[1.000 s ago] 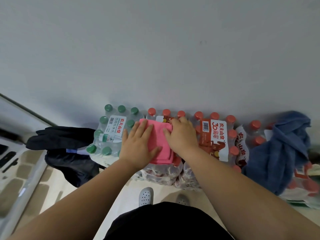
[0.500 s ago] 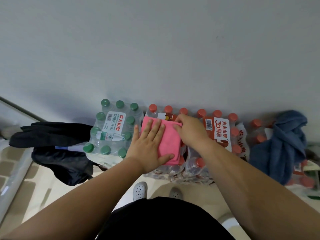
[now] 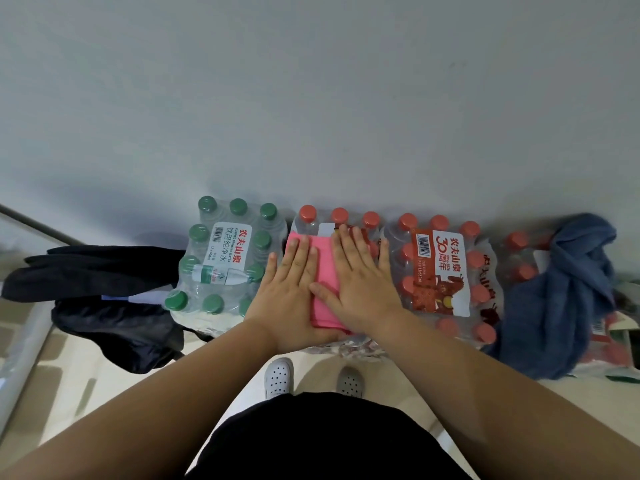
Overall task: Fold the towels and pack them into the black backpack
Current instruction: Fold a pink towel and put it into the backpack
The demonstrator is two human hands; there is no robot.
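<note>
A folded pink towel (image 3: pixel 325 271) lies on top of a pack of red-capped water bottles (image 3: pixel 339 220). My left hand (image 3: pixel 291 289) presses flat on its left half with straight fingers. My right hand (image 3: pixel 360 282) lies flat on its right half, fingers spread. Most of the towel is hidden under both hands. A crumpled blue towel (image 3: pixel 561 299) is draped over bottle packs at the right. The black backpack (image 3: pixel 104 299) lies slumped on the floor at the left, beside the green-capped pack.
A green-capped bottle pack (image 3: pixel 225 258) stands left of the pink towel and another red-capped pack (image 3: pixel 443 271) stands right of it, all against a grey wall. My two shoes (image 3: pixel 278 377) are on the pale floor below. A white edge runs along the far left.
My right hand went from curled at the towel's top right corner to flat on the towel. The left hand stayed pressed on the left half.
</note>
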